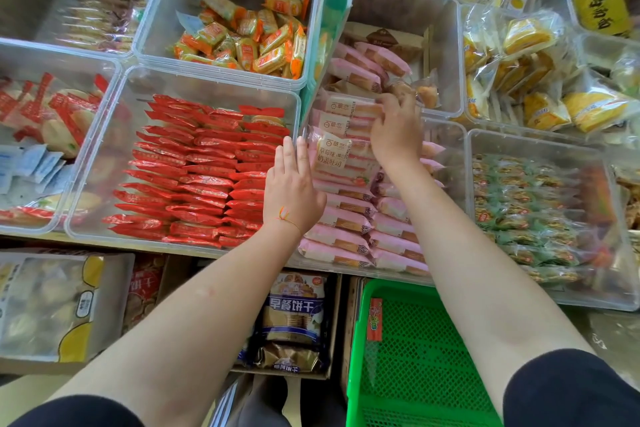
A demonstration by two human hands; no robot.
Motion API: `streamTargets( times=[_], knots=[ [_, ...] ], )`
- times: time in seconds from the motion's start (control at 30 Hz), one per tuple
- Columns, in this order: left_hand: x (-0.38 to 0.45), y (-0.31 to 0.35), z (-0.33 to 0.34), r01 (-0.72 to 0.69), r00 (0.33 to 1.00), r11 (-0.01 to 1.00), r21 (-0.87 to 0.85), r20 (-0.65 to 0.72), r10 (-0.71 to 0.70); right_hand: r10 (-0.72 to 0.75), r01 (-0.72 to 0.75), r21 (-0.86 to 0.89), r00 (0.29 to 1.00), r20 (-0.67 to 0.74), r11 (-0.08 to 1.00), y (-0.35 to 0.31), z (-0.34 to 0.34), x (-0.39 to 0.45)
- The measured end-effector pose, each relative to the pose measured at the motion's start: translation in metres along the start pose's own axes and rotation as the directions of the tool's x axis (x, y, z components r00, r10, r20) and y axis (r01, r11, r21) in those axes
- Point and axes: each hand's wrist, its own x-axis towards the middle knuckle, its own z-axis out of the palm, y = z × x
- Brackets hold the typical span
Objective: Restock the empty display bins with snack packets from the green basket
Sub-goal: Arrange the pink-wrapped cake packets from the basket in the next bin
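Snack packets (341, 222) in pink wrappers already fill most of the clear bin (450, 135) in the middle of the display, lying in two neat rows from its near wall back toward the far end. On top of them, at the far part of the bin, sit a few larger pink-and-white bread packets (334, 149), and this is where both hands are working. The right hand (396, 130) reaches over the stack with its fingers curled down onto the upper bread packets, seemingly gripping or settling one into place. The left hand (292, 184) is flat, fingers straight and together, pressed against the left side of the stack by the bin wall, steadying it. The green basket (415, 357) stands below the display edge, near the person's right arm, and what shows of its mesh floor is bare apart from a small red label on its left wall, so the supply looks used up or close to it; its lower part runs out of view. Judging by this, the restocking of this bin is near its end, with only tidying of the top layer left. The neighbouring bins of red packets (207, 177), orange packets (249, 42) and green packets (530, 211) hold stock, though the orange one is only part full.
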Motion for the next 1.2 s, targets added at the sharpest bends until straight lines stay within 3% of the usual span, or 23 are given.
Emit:
streamTargets(
  times=[0.07, 0.33, 0.6, 0.77, 0.9, 1.1, 1.2],
  knots=[
    [0.0, 0.0, 0.0, -0.001, 1.0, 1.0, -0.006, 0.003, 0.001, -0.019, 0.013, 0.065, 0.995, 0.096, 0.998, 0.007, -0.004, 0.003],
    [0.0, 0.001, -0.001, 0.0, 1.0, 1.0, 0.008, 0.006, 0.0, 0.154, -0.181, 0.335, 0.982, 0.106, 0.925, 0.009, -0.015, 0.021],
    [0.0, 0.0, 0.0, 0.001, 1.0, 1.0, 0.006, 0.001, -0.001, 0.067, -0.124, 0.336, 0.982, 0.175, 0.934, 0.005, -0.015, 0.024],
    [0.0, 0.0, 0.001, -0.002, 1.0, 1.0, 0.006, 0.0, 0.002, 0.17, -0.196, 0.365, 0.98, 0.102, 0.91, 0.017, -0.029, 0.014],
    [0.001, -0.001, 0.001, -0.003, 1.0, 1.0, 0.006, -0.004, 0.003, 0.148, -0.265, 0.29, 0.917, 0.37, 0.919, 0.027, -0.026, -0.003],
    [0.002, -0.002, 0.003, -0.016, 1.0, 0.999, 0.029, -0.004, 0.016, 0.198, -0.279, 0.409, 0.953, 0.231, 0.869, 0.024, -0.026, 0.001],
    [0.003, -0.002, 0.004, -0.02, 1.0, 0.999, 0.029, -0.002, 0.02, 0.199, -0.276, 0.383, 0.953, 0.228, 0.882, 0.023, -0.026, 0.002]
  ],
)
